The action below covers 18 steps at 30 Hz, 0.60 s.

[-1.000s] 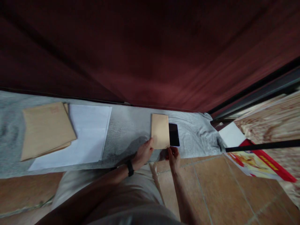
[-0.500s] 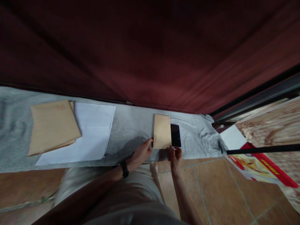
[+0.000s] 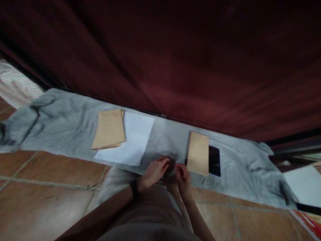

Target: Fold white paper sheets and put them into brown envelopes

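Observation:
My left hand (image 3: 157, 168), with a dark watch on its wrist, hovers at the near edge of the grey cloth (image 3: 170, 144). Its fingers are loosely bent and apart, with nothing visible in them. Close by on the right, my right hand (image 3: 184, 177) has its fingers curled together; whether anything small is between them is hidden. Just beyond it lies a brown envelope (image 3: 198, 154), touched by neither hand. A dark phone-like device (image 3: 214, 160) lies partly under the envelope's right edge. To the left, brown envelopes (image 3: 110, 129) overlap white paper sheets (image 3: 132, 137).
A dark red curtain-like fabric (image 3: 175, 67) rises along the cloth's far side. Tiled floor (image 3: 62, 194) shows below the narrow, cloth-covered surface. At the far right are a white sheet (image 3: 304, 184) and a dark bar (image 3: 309, 209).
Both hands have let go of the single brown envelope and drawn back to its left. The view has swung left, so the papers appear further right.

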{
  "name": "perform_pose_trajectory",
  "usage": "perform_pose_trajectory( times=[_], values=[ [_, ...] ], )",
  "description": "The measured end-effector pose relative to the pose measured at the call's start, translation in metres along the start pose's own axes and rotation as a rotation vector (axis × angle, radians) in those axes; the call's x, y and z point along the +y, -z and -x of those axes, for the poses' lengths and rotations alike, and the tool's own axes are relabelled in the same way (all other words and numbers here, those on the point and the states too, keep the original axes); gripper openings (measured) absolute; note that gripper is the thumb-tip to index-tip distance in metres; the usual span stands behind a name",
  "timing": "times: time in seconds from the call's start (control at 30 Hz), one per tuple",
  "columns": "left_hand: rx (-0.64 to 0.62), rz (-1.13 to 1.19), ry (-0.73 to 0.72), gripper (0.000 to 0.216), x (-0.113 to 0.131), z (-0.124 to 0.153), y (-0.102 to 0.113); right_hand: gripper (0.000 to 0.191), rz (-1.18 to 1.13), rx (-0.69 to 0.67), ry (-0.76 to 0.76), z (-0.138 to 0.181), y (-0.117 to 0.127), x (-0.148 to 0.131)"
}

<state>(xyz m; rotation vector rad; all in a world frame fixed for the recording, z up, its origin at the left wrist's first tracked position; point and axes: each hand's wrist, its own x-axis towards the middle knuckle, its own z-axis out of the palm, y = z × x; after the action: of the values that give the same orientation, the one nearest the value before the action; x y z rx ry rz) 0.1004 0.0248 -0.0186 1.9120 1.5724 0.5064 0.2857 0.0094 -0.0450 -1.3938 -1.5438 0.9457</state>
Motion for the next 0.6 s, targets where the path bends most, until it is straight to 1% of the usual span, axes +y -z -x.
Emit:
perform_pose_trajectory(
  times=[0.07,0.13,0.23,0.3,0.4,0.5,0.6],
  values=[
    [0.017,-0.140,-0.075,0.026,-0.002,0.004,0.005,0.021,0.088,-0.044,0.129,0.002,-0.011,0.000],
    [0.036,-0.312,-0.157,0.028,-0.006,0.008,0.009,0.024,0.172,-0.109,0.236,0.003,-0.018,0.001],
    [0.114,-0.512,-0.216,0.033,-0.019,0.012,0.016,0.031,0.255,-0.162,0.325,0.001,-0.024,0.003],
    [0.198,-0.584,-0.189,0.036,-0.032,0.015,0.022,0.031,0.289,-0.143,0.343,-0.002,-0.027,0.004],
    [0.303,-0.628,-0.090,0.038,-0.055,0.025,0.031,0.030,0.332,-0.113,0.352,-0.005,-0.030,0.006],
    [0.354,-0.615,-0.001,0.045,-0.076,0.041,0.036,0.029,0.350,-0.126,0.370,-0.005,-0.031,0.008],
    [0.370,-0.565,0.063,0.054,-0.091,0.060,0.036,0.029,0.359,-0.127,0.378,-0.004,-0.030,0.009]
  ],
)
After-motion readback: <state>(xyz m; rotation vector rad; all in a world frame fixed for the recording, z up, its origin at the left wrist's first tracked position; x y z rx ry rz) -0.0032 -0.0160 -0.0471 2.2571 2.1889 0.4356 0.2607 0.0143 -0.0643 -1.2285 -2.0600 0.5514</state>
